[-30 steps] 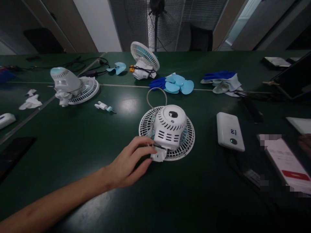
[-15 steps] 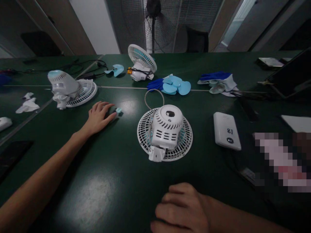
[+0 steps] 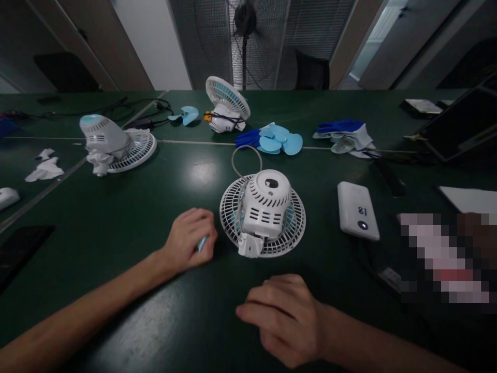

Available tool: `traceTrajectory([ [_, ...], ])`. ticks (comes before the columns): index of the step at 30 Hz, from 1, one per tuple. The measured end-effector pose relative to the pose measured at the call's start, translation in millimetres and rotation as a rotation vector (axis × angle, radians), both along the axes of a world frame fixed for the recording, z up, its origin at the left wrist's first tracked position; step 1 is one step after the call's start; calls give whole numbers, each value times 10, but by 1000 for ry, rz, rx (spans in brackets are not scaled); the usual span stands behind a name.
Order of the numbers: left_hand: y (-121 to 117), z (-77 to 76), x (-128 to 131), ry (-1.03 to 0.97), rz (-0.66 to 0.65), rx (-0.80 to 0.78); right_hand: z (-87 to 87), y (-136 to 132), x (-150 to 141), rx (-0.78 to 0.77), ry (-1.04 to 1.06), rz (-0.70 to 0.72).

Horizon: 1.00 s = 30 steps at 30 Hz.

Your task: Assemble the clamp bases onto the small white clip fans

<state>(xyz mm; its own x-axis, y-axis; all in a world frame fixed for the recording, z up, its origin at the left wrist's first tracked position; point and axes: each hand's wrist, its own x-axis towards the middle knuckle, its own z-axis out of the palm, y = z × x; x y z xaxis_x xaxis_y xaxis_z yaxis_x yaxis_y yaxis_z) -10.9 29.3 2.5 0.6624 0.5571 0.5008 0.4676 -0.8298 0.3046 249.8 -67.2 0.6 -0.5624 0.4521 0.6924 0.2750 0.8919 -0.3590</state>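
Observation:
My left hand (image 3: 194,238) is closed around a small screwdriver (image 3: 202,243), just left of the nearest fan. Only a light-blue bit of the tool shows between the fingers. My right hand (image 3: 283,316) hovers or rests in front of that fan, fingers loosely curled, with no object visible in it. Between and beyond both hands, a white fan head (image 3: 267,207) lies grille-down on the green table. Its motor housing faces up, a white bracket (image 3: 250,245) sticks out toward me, and a grey cord loops behind. Neither hand touches the fan.
A second fan (image 3: 112,142) lies to the left, a third (image 3: 227,106) at the back. Blue fan blades (image 3: 280,140) and gloves (image 3: 345,135) lie behind. On the right are a white power bank (image 3: 357,210) and a blurred-out phone-like object (image 3: 446,264).
My left hand left the fan's bracket, reached left to the screwdriver on the table and brought it back toward the fan. My right hand came into view from the lower right and moved up slightly.

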Motion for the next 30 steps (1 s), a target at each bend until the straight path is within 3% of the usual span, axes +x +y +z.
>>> traceTrajectory([
  [2,-435,30,186,-187,-219,-139,-10,-4,-9,31,11,-17],
  [5,-867,-12,453,-278,-287,-444,-28,-24,-16,71,18,-23],
  [7,-965,-71,557,-273,-308,-477,-31,-32,-12,70,0,-32],
  [19,-923,-130,582,-283,-278,-658,-83,-53,63,79,-14,11],
  [24,-881,-105,567,-336,-269,-747,1,-4,61,-7,46,-96],
  [30,-903,21,538,-376,-205,-727,16,14,105,-180,191,-248],
])
